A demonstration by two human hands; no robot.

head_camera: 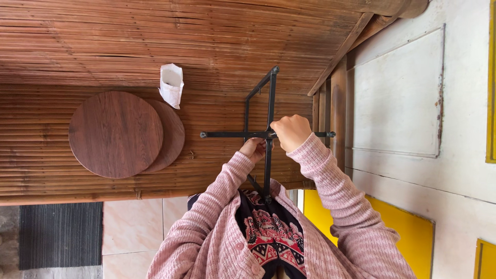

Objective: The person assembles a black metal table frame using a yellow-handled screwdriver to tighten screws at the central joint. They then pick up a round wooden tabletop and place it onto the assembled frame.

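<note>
A black metal frame (261,111) of thin crossed bars lies on a bamboo-slat surface (155,41). My right hand (292,132) is closed in a fist at the point where the bars cross, gripping there; whether it also holds a small tool I cannot tell. My left hand (253,150) sits just below and left of it, fingers curled around a bar of the frame, partly hidden by the metal. Both arms wear pink knitted sleeves.
Two round dark wooden discs (116,134) lie overlapping to the left of the frame. A small white open packet (171,84) stands near them. A wooden post (338,103), white wall panels (398,93), yellow panels (392,219), pale floor tiles and a dark mat (61,235) surround the spot.
</note>
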